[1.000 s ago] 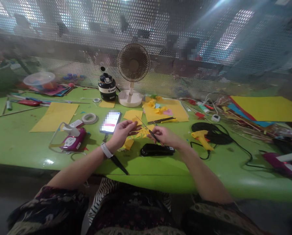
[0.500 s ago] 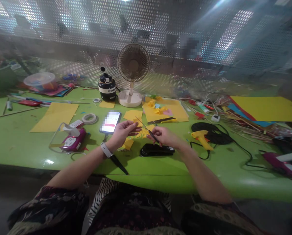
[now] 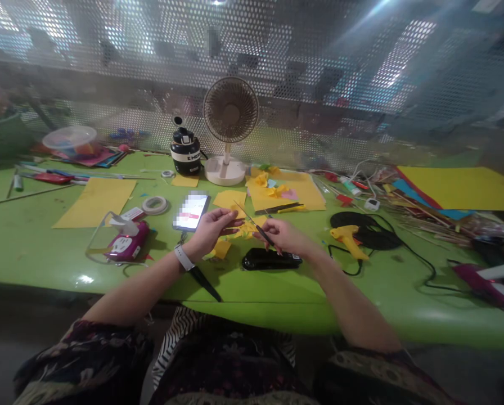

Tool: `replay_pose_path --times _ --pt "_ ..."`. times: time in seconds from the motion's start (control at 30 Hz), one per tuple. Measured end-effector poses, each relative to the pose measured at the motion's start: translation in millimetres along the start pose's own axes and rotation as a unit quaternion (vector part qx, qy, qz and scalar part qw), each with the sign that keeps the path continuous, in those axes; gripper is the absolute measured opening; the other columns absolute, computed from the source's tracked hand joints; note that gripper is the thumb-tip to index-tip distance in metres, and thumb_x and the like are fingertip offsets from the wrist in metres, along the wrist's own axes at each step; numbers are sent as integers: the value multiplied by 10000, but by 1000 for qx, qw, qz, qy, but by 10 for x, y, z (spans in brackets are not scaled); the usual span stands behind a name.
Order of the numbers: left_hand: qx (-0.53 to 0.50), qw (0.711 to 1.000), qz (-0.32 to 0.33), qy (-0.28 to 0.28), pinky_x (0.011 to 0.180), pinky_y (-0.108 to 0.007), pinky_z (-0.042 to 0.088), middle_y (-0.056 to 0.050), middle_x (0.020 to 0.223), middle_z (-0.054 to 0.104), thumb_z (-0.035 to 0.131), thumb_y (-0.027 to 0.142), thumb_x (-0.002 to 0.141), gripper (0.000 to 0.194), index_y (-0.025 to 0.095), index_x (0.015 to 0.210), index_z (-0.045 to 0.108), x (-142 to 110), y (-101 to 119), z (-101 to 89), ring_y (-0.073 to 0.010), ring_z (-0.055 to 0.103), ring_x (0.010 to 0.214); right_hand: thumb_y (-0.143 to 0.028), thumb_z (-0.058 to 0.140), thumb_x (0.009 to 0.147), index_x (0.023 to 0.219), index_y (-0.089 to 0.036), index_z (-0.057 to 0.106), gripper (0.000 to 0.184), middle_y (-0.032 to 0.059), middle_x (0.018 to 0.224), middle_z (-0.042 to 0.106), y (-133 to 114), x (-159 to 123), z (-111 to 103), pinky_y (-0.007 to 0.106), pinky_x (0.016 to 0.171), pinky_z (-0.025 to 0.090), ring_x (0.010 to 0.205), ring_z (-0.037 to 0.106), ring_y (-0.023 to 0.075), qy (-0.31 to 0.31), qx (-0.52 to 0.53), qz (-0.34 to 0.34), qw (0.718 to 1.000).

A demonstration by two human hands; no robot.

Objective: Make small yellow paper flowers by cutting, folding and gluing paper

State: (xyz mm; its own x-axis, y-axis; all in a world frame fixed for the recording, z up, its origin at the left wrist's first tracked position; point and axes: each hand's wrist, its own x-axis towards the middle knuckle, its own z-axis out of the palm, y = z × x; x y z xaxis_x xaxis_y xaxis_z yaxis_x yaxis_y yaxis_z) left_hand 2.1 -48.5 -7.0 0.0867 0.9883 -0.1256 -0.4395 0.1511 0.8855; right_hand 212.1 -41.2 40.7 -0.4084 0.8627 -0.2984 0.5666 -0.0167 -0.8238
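My left hand [image 3: 213,229] is closed in a pinch over the middle of the green table, with a small piece of yellow paper [image 3: 238,210] at its fingertips. Its edges blend into the yellow paper scraps [image 3: 248,229] behind. In my right hand [image 3: 282,233] is a slim pointed tool [image 3: 264,234] with a dark handle, its thin tip angled up and left toward the left fingers. I cannot make out its exact kind. A black stapler [image 3: 271,260] lies just below the right hand. Beside the left hand rests a phone [image 3: 192,211] with a lit screen.
A fan [image 3: 230,109] and a black bottle [image 3: 186,157] stand at the back. Left are a tape roll [image 3: 154,205], yellow paper [image 3: 95,202] and a purple device [image 3: 127,242]. A yellow glue gun [image 3: 350,241] with its cable lies right, near stacked coloured sheets [image 3: 467,185].
Both hands keep almost the same pose, and the pointed tool has barely moved. The whole view has shifted very slightly.
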Motion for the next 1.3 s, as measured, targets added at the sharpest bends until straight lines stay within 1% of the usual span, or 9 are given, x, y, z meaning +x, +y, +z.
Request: replay_pose_path --times 0.23,0.43,0.57,0.67,0.83,1.0,1.17,1.3 --pt "7 1000 0 12 662 -216 583 -68 806 758 813 288 761 266 119 886 650 43 -9 -41 -162 751 777 -510 774 766 770 -171 543 411 -41 557 620 -13 -13 -8 187 339 358 340 428 46 -10 -2 21 1000" --pt "29 999 13 -19 638 -214 581 -48 785 745 839 314 722 307 114 877 663 43 -11 -56 -152 743 736 -540 818 686 756 -172 542 465 -42 553 613 18 12 -16 176 362 386 417 478 59 -2 10 13 1000" --pt "34 999 12 -32 638 -221 583 -48 796 740 839 321 719 313 115 871 660 32 -7 -49 -157 745 746 -570 825 652 746 -177 533 499 -50 539 588 29 20 -16 175 361 379 448 502 71 0 22 -3 1000" --pt "32 999 8 -30 640 -225 584 -51 810 739 836 321 725 307 117 867 657 37 -14 -60 -158 744 752 -598 809 656 747 -178 533 511 -51 537 585 17 8 -20 182 356 378 437 492 71 -5 21 -6 1000" --pt "36 999 11 -34 654 -222 584 -52 834 738 825 327 737 299 119 887 672 49 -14 -88 -154 742 776 -600 803 666 743 -175 532 510 -53 532 594 8 -5 -34 181 338 364 379 447 51 -8 13 4 1000" --pt "33 999 9 -21 633 -203 580 -44 807 734 832 310 730 292 114 882 677 48 -3 -80 -141 738 745 -593 782 704 754 -172 531 492 -41 548 632 42 1 -47 187 319 354 321 444 49 -21 10 5 1000" --pt "42 999 7 -30 642 -214 586 -46 751 734 838 319 721 307 110 882 683 68 -25 -94 -139 733 692 -572 804 689 750 -169 541 485 -37 547 635 62 14 -44 180 332 372 344 455 47 -19 18 3 1000" --pt "46 998 2 -49 644 -217 592 -53 757 738 842 327 716 318 106 883 686 80 -32 -107 -137 730 682 -574 820 665 738 -170 539 497 -37 542 629 60 21 -41 178 340 387 367 466 48 -16 24 4 1000"
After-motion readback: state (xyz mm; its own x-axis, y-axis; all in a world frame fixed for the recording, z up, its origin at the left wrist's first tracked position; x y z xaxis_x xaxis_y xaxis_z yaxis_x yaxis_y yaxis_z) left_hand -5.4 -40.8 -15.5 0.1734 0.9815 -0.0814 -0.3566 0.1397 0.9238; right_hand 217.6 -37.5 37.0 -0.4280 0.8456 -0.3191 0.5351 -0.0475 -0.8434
